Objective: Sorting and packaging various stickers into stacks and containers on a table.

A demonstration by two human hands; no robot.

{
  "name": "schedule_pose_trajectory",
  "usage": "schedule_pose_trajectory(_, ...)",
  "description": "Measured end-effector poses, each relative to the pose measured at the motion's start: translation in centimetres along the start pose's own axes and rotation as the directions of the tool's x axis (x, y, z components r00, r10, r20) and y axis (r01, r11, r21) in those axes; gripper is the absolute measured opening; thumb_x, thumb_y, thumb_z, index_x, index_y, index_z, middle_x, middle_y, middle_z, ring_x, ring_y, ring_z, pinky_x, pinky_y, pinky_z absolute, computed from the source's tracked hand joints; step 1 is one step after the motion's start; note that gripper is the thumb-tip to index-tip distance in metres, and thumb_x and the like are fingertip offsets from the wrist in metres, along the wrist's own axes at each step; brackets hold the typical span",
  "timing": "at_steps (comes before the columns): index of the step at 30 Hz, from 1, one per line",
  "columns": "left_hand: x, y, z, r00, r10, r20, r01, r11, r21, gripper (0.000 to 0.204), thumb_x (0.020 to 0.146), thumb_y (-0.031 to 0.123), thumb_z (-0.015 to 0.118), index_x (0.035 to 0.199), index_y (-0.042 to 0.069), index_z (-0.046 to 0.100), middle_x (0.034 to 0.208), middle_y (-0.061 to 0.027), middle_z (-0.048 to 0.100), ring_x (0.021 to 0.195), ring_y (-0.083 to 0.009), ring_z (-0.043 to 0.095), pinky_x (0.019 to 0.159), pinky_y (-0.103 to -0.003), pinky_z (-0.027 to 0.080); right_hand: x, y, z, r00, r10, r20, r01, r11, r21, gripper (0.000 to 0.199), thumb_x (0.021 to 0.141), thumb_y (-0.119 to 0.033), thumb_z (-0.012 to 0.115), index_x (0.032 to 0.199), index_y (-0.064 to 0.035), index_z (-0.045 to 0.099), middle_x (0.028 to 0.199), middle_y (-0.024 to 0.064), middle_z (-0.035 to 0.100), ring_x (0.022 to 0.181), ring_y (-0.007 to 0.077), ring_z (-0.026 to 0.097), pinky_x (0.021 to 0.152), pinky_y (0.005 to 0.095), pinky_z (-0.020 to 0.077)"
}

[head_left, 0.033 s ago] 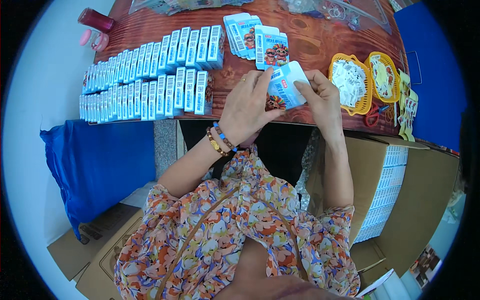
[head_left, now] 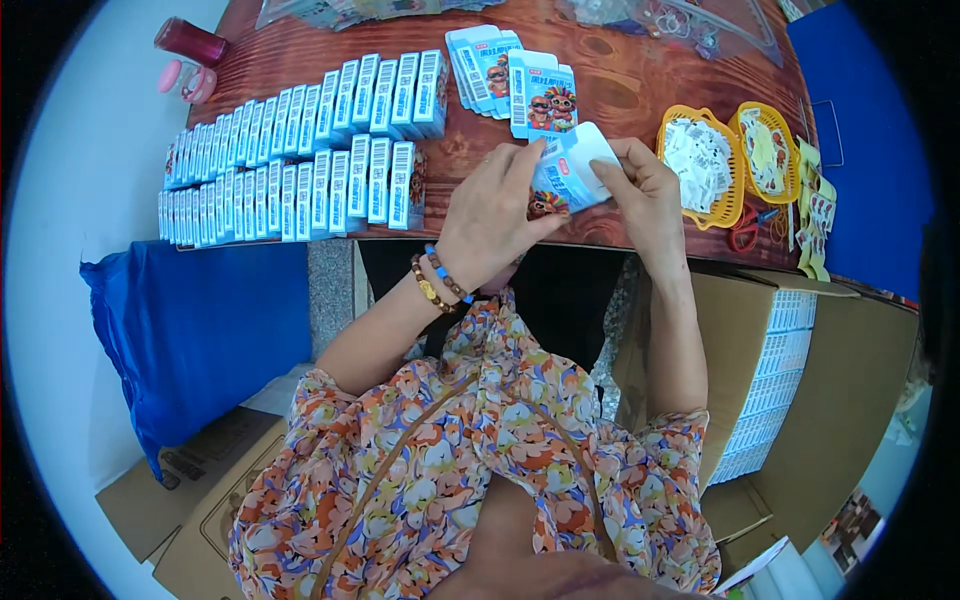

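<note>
- Head view, nearest the camera: a floral-patterned blouse (head_left: 470,470) fills the lower centre, both bare forearms rising from it toward the table.
- Left of the lap, a blue cloth (head_left: 200,340) hangs below the table edge; brown cardboard boxes (head_left: 190,500) sit lower left, and at right an open carton (head_left: 800,400) holds stacked white-and-blue packs.
- Left hand (head_left: 495,215) — beaded bracelets (head_left: 437,285) at the wrist — has its fingers closed on the left side of a small light-blue carton (head_left: 568,172), thumb under its lower corner.
- Right hand (head_left: 645,195) pinches the carton's right side and upper flap, fingers clamped together on it.
- Small light-blue carton: held tilted between both hands, above the near edge of the wooden table (head_left: 620,90), clear of its surface.
- Left on the table, two long rows of like cartons (head_left: 300,150) stand side by side.
- Just beyond the hands, a loose pile of flat cartons (head_left: 515,80).
- Right of the hands, two yellow baskets (head_left: 735,150) — one holding white sachets.
- Far left corner: a red jar (head_left: 190,42) and a pink object (head_left: 185,80).
</note>
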State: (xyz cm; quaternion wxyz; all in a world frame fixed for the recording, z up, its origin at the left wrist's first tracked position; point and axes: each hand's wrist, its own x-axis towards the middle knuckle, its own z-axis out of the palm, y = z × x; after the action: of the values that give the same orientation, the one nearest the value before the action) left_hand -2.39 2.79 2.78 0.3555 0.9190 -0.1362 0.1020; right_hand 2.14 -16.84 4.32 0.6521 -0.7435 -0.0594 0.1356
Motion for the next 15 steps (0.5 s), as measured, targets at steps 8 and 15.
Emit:
schedule_pose_trajectory(8, 0.9, -0.2, 0.6, 0.974, -0.190, -0.125, 0.150, 0.949, -0.279, 0.064, 0.071, 0.022, 0.087, 0.124, 0.001, 0.058, 0.108, -0.0171, 0.067, 0.098, -0.0312, 0.067, 0.084, -0.040, 0.053, -2.2, 2.4, 3.4, 0.901, -0.294, -0.319, 0.292, 0.955, -0.056, 0.034, 0.096, -0.002, 0.062, 0.128, 0.0033, 0.055, 0.122, 0.0139, 0.063, 0.114, 0.0195, 0.062, 0.099, 0.0342, 0.0506)
schedule_pose_trajectory(15, 0.1, -1.9, 0.8, 0.973, -0.217, 0.077, 0.223, 0.806, -0.548, 0.058, 0.080, 0.017, 0.080, 0.128, 0.002, 0.053, 0.103, -0.0182, 0.070, 0.095, -0.0311, 0.070, 0.081, -0.037, 0.055, -1.8, 3.9, 3.4, 0.925, -0.279, -0.257, 0.310, 0.946, 0.091, 0.034, 0.095, 0.002, 0.063, 0.129, 0.0029, 0.058, 0.118, 0.0086, 0.065, 0.103, 0.0129, 0.064, 0.091, 0.0272, 0.0515)
